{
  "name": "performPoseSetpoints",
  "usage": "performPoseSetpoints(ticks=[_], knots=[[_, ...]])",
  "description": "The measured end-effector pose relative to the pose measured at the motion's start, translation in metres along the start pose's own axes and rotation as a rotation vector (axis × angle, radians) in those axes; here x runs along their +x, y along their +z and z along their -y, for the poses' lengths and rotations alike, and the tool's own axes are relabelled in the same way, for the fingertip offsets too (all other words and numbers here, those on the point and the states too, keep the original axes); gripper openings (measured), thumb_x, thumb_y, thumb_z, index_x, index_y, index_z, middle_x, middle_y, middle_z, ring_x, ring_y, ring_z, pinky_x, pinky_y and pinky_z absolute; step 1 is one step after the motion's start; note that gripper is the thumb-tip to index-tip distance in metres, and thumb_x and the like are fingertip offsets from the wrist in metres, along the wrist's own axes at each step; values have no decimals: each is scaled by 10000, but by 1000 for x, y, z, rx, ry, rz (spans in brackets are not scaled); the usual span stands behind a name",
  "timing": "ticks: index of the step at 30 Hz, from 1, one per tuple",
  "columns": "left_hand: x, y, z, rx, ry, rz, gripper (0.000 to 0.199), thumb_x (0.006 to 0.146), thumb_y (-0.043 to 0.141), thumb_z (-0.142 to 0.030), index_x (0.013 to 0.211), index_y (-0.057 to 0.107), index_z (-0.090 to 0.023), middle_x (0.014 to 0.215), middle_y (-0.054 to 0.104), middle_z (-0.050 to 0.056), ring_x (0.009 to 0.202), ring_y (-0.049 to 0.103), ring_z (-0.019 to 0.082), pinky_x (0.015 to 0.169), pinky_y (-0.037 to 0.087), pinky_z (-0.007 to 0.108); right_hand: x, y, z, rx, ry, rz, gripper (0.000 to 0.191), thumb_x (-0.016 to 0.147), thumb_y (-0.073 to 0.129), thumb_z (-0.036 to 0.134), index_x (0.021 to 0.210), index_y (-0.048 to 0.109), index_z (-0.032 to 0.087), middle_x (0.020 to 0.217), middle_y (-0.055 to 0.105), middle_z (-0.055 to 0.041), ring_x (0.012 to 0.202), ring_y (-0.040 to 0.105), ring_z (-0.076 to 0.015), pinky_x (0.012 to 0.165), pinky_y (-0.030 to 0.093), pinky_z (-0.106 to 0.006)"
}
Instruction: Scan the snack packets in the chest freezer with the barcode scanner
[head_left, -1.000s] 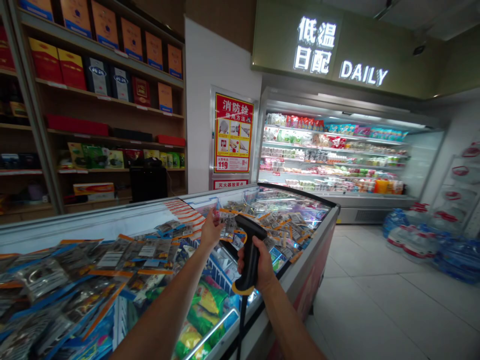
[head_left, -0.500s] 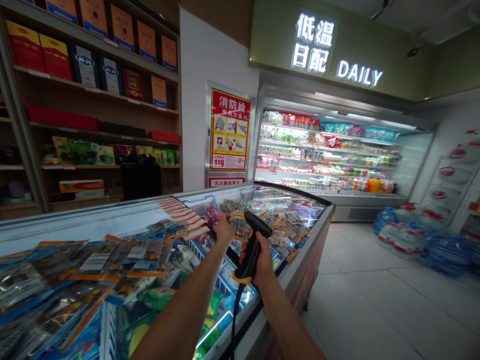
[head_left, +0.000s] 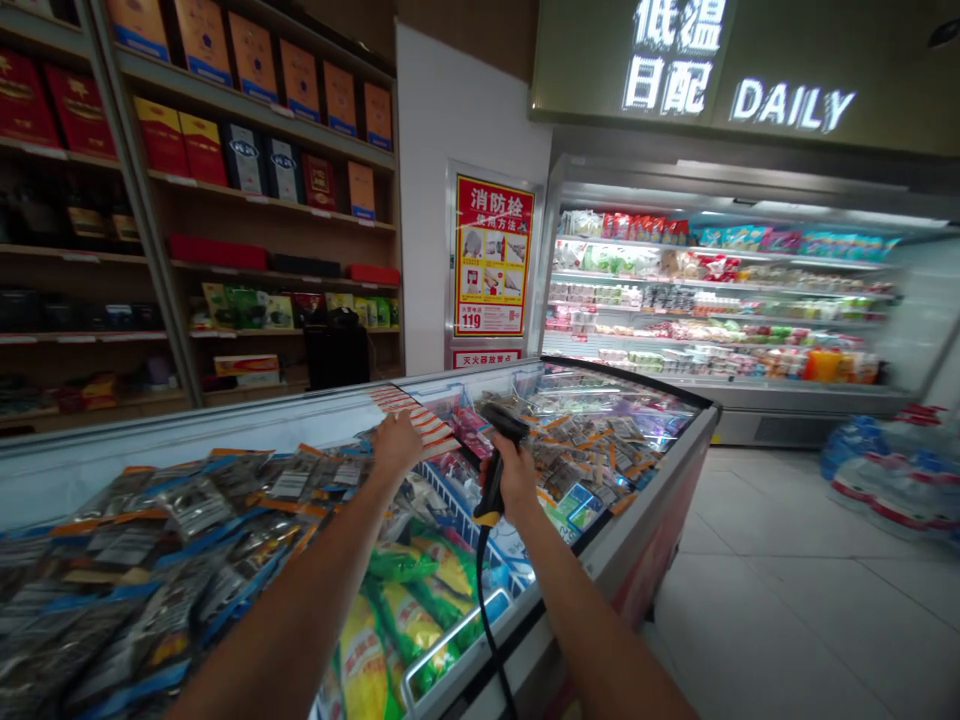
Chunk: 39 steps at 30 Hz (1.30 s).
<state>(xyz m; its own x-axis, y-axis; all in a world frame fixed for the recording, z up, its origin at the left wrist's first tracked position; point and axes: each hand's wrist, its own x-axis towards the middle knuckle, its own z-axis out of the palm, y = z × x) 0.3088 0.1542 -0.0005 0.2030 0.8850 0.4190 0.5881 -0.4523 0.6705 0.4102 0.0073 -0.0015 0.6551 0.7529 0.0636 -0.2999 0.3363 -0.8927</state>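
My right hand (head_left: 516,475) is wrapped round the grip of a black barcode scanner (head_left: 495,450) with yellow trim, its head tilted up and away over the chest freezer. A black cable hangs from the scanner's base. My left hand (head_left: 397,440) reaches over the freezer beside an orange-and-white striped sheet (head_left: 427,425). Its fingers are curled, and their tips are hidden from me, so whatever they hold does not show. Clear packets with orange and blue edges (head_left: 195,510) lie heaped to the left of that hand. Green and yellow bags (head_left: 405,610) fill a white wire basket (head_left: 450,640) below my arms.
The freezer's rim (head_left: 652,510) runs along my right side, with tiled floor (head_left: 765,570) beyond it. More packets (head_left: 592,445) lie in its far section. Bottled water packs (head_left: 892,480) stand on the floor. Boxed goods fill shelves (head_left: 270,200) behind; a lit chiller (head_left: 712,290) stands ahead.
My left hand has moved left, away from the scanner, to the striped sheet. My right hand still holds the scanner, now slightly higher. The view has turned left.
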Motion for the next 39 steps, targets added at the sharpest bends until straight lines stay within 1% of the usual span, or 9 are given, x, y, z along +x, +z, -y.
performPoseSetpoints(ticks=[5, 10, 12, 15, 18, 21, 25, 31, 39], knots=[[0, -3, 10, 525, -39, 171, 422, 766, 374, -200, 1173, 457, -127, 1187, 477, 207, 1124, 408, 347, 855, 320, 509, -3, -6, -6, -15, -33, -20, 251, 634, 546, 416, 647, 455, 182, 366, 491, 58, 260, 444, -108, 248, 314, -201], [-5, 16, -3, 499, 140, 305, 364, 768, 361, -172, 1103, 504, -185, 1156, 543, 141, 1071, 486, 264, 834, 378, 412, -2, -20, -3, 106, -8, -67, 252, 633, 543, 418, 675, 448, 188, 383, 517, 50, 285, 471, -118, 264, 334, -202], [-8, 20, -7, 465, 163, 224, 353, 774, 367, -194, 1099, 502, -165, 1100, 575, 139, 1032, 517, 248, 826, 390, 364, -4, -20, -1, 141, 41, -49, 256, 633, 541, 424, 668, 450, 187, 392, 527, 42, 295, 477, -119, 270, 347, -206], [-10, 23, -5, 457, 45, 96, 424, 772, 409, -309, 1129, 464, -86, 1045, 585, 189, 996, 535, 288, 803, 402, 365, -8, -18, 1, 146, 106, 0, 270, 630, 543, 433, 642, 446, 181, 399, 529, 30, 288, 469, -115, 269, 349, -209], [-8, 24, -1, 449, -64, 136, 443, 761, 424, -369, 1099, 486, -88, 983, 603, 199, 974, 538, 339, 773, 406, 421, -10, -16, 1, 149, 148, 39, 273, 638, 536, 433, 621, 449, 175, 403, 525, 26, 281, 453, -102, 266, 342, -201], [-4, 26, 3, 356, -66, 116, 395, 738, 471, -313, 1090, 509, -138, 986, 598, 174, 981, 534, 325, 772, 408, 418, -12, -16, 2, 155, 186, 79, 286, 647, 528, 440, 596, 454, 168, 413, 533, 13, 295, 461, -102, 272, 351, -199], [1, 27, 3, 101, -84, -55, 379, 674, 518, -148, 1051, 550, -148, 967, 581, 136, 973, 533, 259, 800, 412, 349, -12, -16, 3, 187, 220, 138, 301, 665, 518, 444, 584, 480, 157, 436, 546, 3, 309, 471, -104, 284, 369, -207], [8, 32, 0, -212, 25, -206, 389, 623, 540, -114, 1008, 568, -155, 986, 549, 80, 951, 526, 210, 860, 407, 330, -15, -20, 8, 252, 274, 188, 335, 708, 467, 442, 564, 509, 142, 433, 544, -9, 315, 464, -92, 306, 373, -199], [15, 41, 3, -485, 112, -253, 366, 601, 502, -83, 948, 588, -162, 971, 554, 63, 944, 508, 192, 879, 392, 336, -20, -20, 8, 168, 312, 213, 311, 719, 460, 429, 592, 505, 149, 409, 532, 1, 285, 453, -103, 274, 348, -203]])
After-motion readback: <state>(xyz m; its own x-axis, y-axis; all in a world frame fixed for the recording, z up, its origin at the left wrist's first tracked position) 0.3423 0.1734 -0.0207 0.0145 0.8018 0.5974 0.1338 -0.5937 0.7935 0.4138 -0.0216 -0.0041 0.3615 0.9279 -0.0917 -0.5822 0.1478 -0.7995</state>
